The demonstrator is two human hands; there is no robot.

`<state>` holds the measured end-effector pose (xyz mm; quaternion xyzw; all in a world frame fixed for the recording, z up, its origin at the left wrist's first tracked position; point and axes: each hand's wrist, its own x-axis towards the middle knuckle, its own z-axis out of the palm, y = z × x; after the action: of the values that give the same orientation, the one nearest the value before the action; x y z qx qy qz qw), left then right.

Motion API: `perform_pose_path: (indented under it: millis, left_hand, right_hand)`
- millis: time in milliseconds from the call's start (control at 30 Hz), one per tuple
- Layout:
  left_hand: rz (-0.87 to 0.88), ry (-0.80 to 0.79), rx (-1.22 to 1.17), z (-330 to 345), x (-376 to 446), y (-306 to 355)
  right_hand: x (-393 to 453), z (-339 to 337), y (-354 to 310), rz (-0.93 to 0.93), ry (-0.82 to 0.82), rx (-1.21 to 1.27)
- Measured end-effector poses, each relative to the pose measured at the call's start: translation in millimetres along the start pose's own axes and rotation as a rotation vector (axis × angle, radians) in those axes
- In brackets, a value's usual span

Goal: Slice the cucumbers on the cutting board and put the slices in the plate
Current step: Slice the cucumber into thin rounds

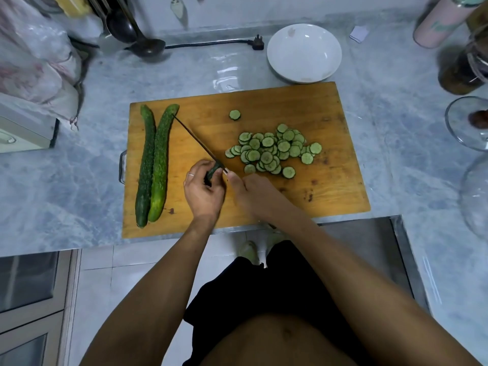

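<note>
Board (pixel 264 107): cucumber stub (pixel 213 170) in left hand (pixel 203 188)

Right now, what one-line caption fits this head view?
Left hand holds a cucumber stub against the knife in the right hand; slices piled on board, plate empty.

Setting: home kitchen. Evidence: grey marbled stone bench (pixel 79 175) along a tiled wall; wooden cutting board (pixel 264 107) with whole cucumbers (pixel 153 165) and a pile of slices (pixel 272 151); white plate (pixel 303 52) behind it; dark ladle (pixel 148 46) at the wall; power plug (pixel 258 43) with cord; jars (pixel 459 70) at right; glass-fronted cabinet doors (pixel 29 281) below; tiled floor.
</note>
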<state>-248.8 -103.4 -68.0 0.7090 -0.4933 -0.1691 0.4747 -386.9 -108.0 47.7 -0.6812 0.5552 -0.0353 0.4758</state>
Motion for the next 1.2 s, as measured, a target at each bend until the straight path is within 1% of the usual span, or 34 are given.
perform_pose_path:
  millis: [100, 200, 367, 467, 667, 833, 1200]
  left_hand:
    - [0.002, -0.005, 0.015, -0.5, -0.1, -0.5]
    - [-0.010, -0.012, 0.027, -0.8, -0.1, -2.9]
    - [-0.033, -0.011, 0.017, -0.5, -1.4, -1.7]
    - [-0.028, -0.011, 0.015, -1.0, -1.3, -0.7]
    - [-0.003, -0.013, 0.022, -2.8, -2.3, 0.9]
    - [-0.025, 0.001, -0.014, -0.9, -1.7, -2.7]
    - [0.001, 0.001, -0.027, 1.0, -0.4, -6.8]
  right_hand:
    - [4.4, 6.0, -0.5, 0.023, 0.013, 0.034]
    - [4.5, 13.2, -1.9, 0.004, 0.054, 0.041]
    - [3.3, 12.2, 5.4, 0.024, 0.060, 0.031]
    - [-3.8, 6.1, 7.7, -0.005, 0.091, -0.012]
    - [-18.4, 6.2, 6.7, -0.038, 0.078, -0.056]
    - [-20.1, 7.4, 8.3, -0.062, 0.080, -0.071]
    - [-12.4, 0.2, -5.6, -0.039, 0.051, 0.004]
